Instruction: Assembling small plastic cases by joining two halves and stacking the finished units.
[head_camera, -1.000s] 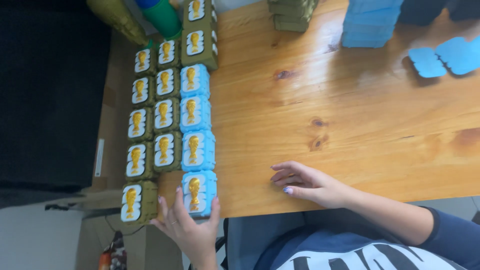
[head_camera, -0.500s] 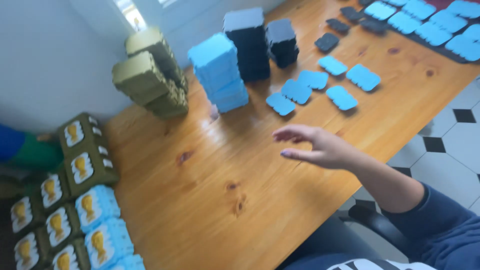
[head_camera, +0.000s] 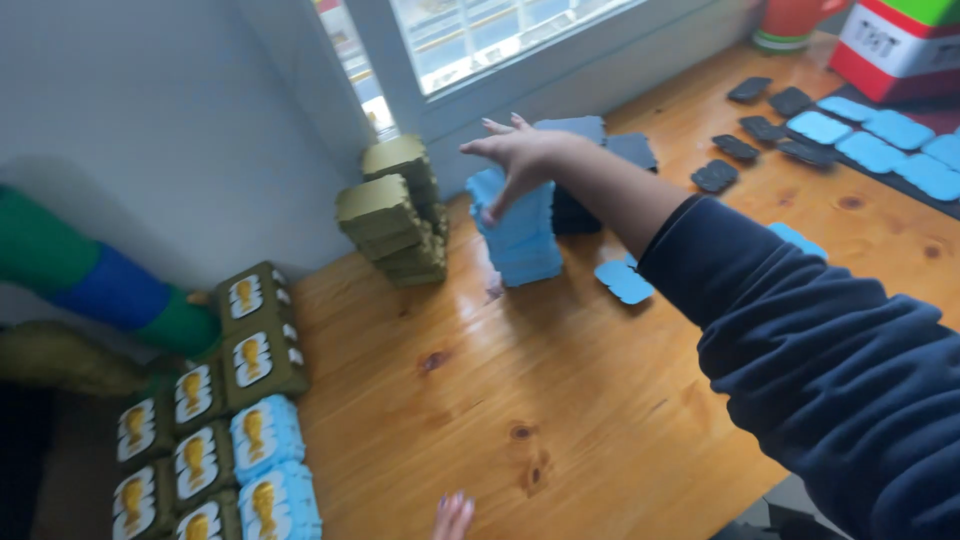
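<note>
Head-camera view shows us our right hand (head_camera: 520, 155) stretched out over the tall stack of light blue boxes (head_camera: 520, 235) near the window, palm down and fingers spread, the thumb touching the top of the stack but nothing grasped. Just beside that stack, toward the wall, stand the stacked olive boxes (head_camera: 395, 215), some of them tilted. Behind the blue stack we see a dark stack (head_camera: 600, 170), partly hidden by our forearm. Only the fingertips of our left hand (head_camera: 452, 518) show at the bottom edge above the wooden bench (head_camera: 560, 400); we cannot tell whether that hand is released or clenched. At the lower left, rows of olive and blue boxes with gold emblems (head_camera: 235, 420) lie flat. Loose blue lids (head_camera: 625, 280) lie near the stack, and more blue and dark lids (head_camera: 830, 135) are spread at the far right.
</note>
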